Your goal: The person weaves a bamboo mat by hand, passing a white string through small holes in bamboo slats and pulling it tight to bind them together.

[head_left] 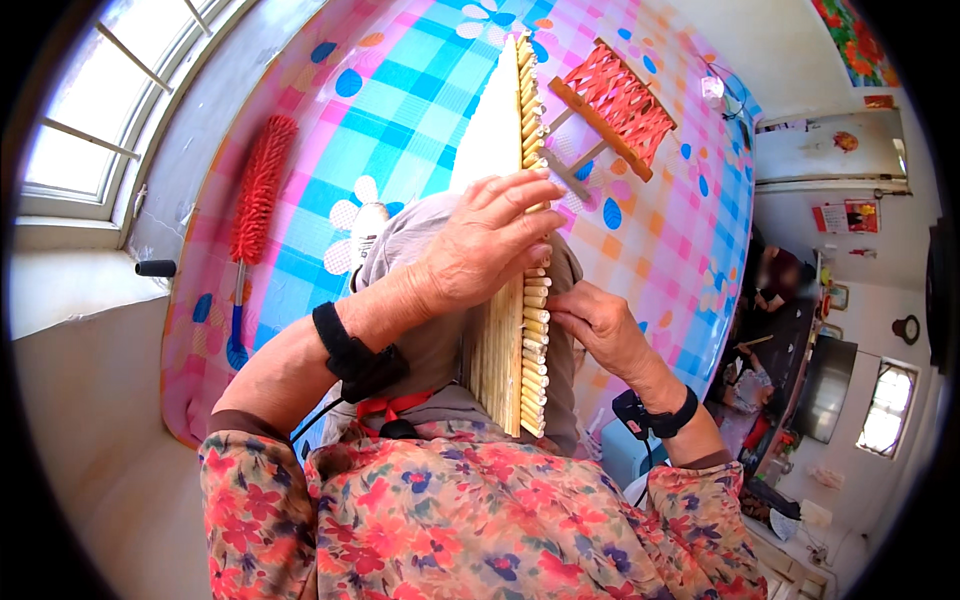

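Note:
A flat mat of straw-coloured stalks (pixel 495 355) stands on edge across my lap, its row of cut round ends facing up. Bright light washes out the left face of its far half. My left hand (pixel 495 230) is laid over the middle of this edge, fingers together and bent across the stalk ends, holding it. On the mat's right side, just nearer to me, my right hand (pixel 602 322) is closed in a pinch, fingertips beside the stalk ends. Whatever lies between those fingertips is too small or hidden to make out.
Around my legs spreads a checked, flowered plastic cover (pixel 400 100). A red fluffy duster (pixel 265 190) lies on it at left, near the window (pixel 100 110). A wooden folding stool with red woven straps (pixel 625 105) lies at far right. Other people (pixel 780 275) appear beyond the right edge.

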The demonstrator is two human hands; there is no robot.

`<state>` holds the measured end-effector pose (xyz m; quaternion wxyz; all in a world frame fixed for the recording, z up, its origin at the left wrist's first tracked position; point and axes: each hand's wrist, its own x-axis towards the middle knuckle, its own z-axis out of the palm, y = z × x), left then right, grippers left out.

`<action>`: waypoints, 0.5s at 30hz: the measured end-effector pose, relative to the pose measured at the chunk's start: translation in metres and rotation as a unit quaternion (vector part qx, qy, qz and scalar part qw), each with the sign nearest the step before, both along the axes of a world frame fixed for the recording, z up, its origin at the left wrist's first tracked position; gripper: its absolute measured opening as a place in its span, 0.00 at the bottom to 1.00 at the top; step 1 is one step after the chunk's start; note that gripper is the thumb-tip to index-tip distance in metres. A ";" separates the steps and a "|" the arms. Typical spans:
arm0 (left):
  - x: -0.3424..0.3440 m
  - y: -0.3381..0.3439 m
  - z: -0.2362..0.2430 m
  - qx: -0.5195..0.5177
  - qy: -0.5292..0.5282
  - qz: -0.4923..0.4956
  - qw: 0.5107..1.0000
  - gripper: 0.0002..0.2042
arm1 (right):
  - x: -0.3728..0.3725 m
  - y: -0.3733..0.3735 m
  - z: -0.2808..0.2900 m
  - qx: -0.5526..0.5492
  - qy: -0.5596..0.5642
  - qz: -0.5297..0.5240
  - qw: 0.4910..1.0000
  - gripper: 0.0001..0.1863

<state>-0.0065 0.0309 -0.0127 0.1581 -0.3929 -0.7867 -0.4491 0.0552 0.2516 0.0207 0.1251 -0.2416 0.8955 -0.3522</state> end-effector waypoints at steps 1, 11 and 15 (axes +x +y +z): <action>0.002 -0.002 0.000 0.024 -0.008 0.025 0.999 0.20 | -0.001 0.001 0.000 0.003 -0.010 0.009 1.000 0.07; 0.002 -0.019 0.005 0.044 -0.149 -0.026 0.987 0.22 | 0.001 0.001 0.005 -0.004 -0.060 0.002 0.998 0.08; 0.002 -0.016 0.002 0.002 -0.142 -0.036 0.989 0.24 | 0.003 -0.006 0.001 -0.014 0.001 -0.002 1.000 0.09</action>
